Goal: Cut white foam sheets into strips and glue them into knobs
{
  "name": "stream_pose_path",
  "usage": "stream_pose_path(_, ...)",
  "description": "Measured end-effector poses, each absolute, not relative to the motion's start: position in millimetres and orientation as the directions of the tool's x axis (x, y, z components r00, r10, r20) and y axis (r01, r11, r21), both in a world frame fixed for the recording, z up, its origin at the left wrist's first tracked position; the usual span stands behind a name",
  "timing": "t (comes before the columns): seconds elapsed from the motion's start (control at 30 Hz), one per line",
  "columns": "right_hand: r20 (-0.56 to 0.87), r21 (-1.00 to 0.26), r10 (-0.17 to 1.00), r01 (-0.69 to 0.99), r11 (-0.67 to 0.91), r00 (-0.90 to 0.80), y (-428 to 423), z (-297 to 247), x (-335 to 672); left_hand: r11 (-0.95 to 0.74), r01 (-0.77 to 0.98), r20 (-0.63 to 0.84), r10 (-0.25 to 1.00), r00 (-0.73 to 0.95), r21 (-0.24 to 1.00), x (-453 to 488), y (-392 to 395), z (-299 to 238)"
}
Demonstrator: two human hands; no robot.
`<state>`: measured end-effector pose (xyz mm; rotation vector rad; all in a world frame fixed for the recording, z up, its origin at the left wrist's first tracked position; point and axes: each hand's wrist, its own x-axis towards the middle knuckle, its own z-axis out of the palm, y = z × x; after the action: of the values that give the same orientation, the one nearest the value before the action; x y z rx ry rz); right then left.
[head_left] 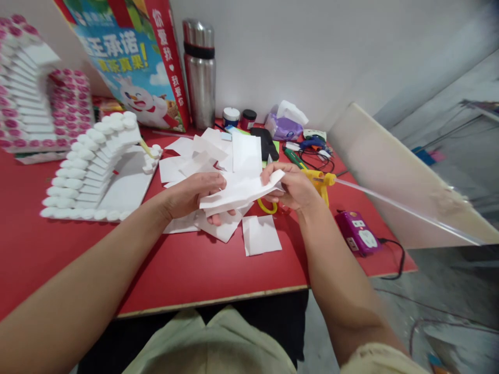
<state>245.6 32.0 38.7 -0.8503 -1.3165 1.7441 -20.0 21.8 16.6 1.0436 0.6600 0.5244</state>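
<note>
Two hands share one sheet of white paper (239, 189) at the centre of the frame, above the worktop (187, 283). The left hand (191, 196) grips its left side, thumb on top and fingers underneath; the right hand (297, 189) pinches the right end, where the edge curls upward. Neither hand is spread wide.

The held sheet is bent rather than flat, so handling of this piece looks partway through. Behind and below it, loose papers (185, 162) overlap in a scattered pile, with a squarish piece (262, 236) lying apart at lower centre. Whether these are finished or waiting, I cannot tell.

At centre left, a white stepped model (95, 189) has its steps in place and white rounds lining its outer curve and front edge; its flat base, right of the steps, looks largely bare. A second stepped model (72, 101), at upper left, carries pink-centred rounds as well, so it seems further along in decoration. Right of centre, a yellow glue gun (317, 179) with a long clear stick (405, 208) lies beside the right hand, not held.
</note>
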Motion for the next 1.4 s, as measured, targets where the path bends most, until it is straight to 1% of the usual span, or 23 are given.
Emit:
stream_pose_path(0.13,-0.058,-0.976,0.844,-0.147,-0.160,-0.533,29,34,238,0.452,0.072,-0.355,0.581,0.732,0.889,-18,18,17)
stream_pose_path(0.23,-0.073,-0.977,0.845,-0.131,-0.166,-0.530,29,33,237,0.456,0.129,-0.396,0.560,0.728,0.881,-17,17,18)
stream_pose_path(0.3,-0.101,-0.975,0.881,-0.130,-0.180,-0.463,32,33,238,0.437,0.112,-0.380,0.594,0.709,0.892,-16,17,18)
stream_pose_path(0.43,-0.128,-0.967,0.954,-0.179,-0.180,-0.269,39,35,238,0.408,0.037,-0.338,0.700,0.628,0.912,-14,19,17)
stream_pose_path(0.53,-0.143,-0.973,0.967,-0.148,-0.176,-0.209,41,33,235,0.390,0.023,-0.328,0.739,0.589,0.920,-14,19,16)
stream_pose_path(0.67,-0.043,-0.999,0.990,-0.004,-0.044,-0.134,37,25,229,0.390,0.033,-0.331,0.732,0.595,0.920,-13,18,15)
stream_pose_path(0.83,0.039,-0.999,0.996,0.006,0.039,-0.078,36,22,229,0.409,0.058,-0.342,0.669,0.660,0.911,-13,19,13)
stream_pose_path(0.9,0.082,-0.992,0.996,0.089,0.085,-0.041,36,27,234,0.403,0.057,-0.333,0.661,0.673,0.914,-13,19,12)
stream_pose_path(0.93,0.110,-0.978,0.994,0.177,0.112,-0.019,36,30,238,0.398,0.055,-0.329,0.664,0.671,0.916,-14,19,12)
stream_pose_path(0.97,0.139,-0.944,0.990,0.302,0.132,0.003,35,34,242,0.393,0.052,-0.325,0.673,0.664,0.918,-14,20,12)
stream_pose_path(1.0,0.161,-0.880,0.987,0.455,0.135,0.018,34,38,246,0.389,0.048,-0.323,0.685,0.653,0.920,-15,20,11)
stream_pose_path(1.03,0.166,-0.780,0.986,0.615,0.117,0.024,33,42,250,0.384,0.042,-0.321,0.702,0.635,0.922,-16,21,10)
stream_pose_path(1.07,0.146,-0.647,0.989,0.758,0.080,0.021,32,46,254,0.381,0.033,-0.319,0.721,0.615,0.924,-16,22,9)
stream_pose_path(1.1,0.100,-0.499,0.995,0.866,0.034,0.018,30,48,257,0.378,0.021,-0.315,0.739,0.596,0.926,-17,23,8)
stream_pose_path(1.13,0.034,-0.354,0.999,0.935,-0.002,0.015,28,50,258,0.375,0.009,-0.310,0.753,0.580,0.927,-18,24,8)
stream_pose_path(1.17,-0.037,-0.232,0.999,0.972,-0.019,0.011,27,51,258,0.372,-0.006,-0.303,0.765,0.569,0.928,-18,24,7)
stream_pose_path(1.2,-0.102,-0.142,0.995,0.990,-0.019,0.005,26,51,256,0.369,-0.024,-0.293,0.776,0.559,0.929,-18,25,7)
stream_pose_path(1.23,-0.156,-0.081,0.988,0.997,-0.006,-0.006,24,49,253,0.365,-0.046,-0.282,0.787,0.549,0.930,-18,25,7)
stream_pose_path(1.3,-0.209,-0.023,0.978,0.999,0.023,-0.028,23,44,245,0.361,-0.090,-0.264,0.808,0.526,0.928,-18,25,8)
stream_pose_path(1.4,-0.187,-0.022,0.982,1.000,-0.021,0.016,24,33,235,0.374,-0.130,-0.267,0.828,0.493,0.918,-16,25,10)
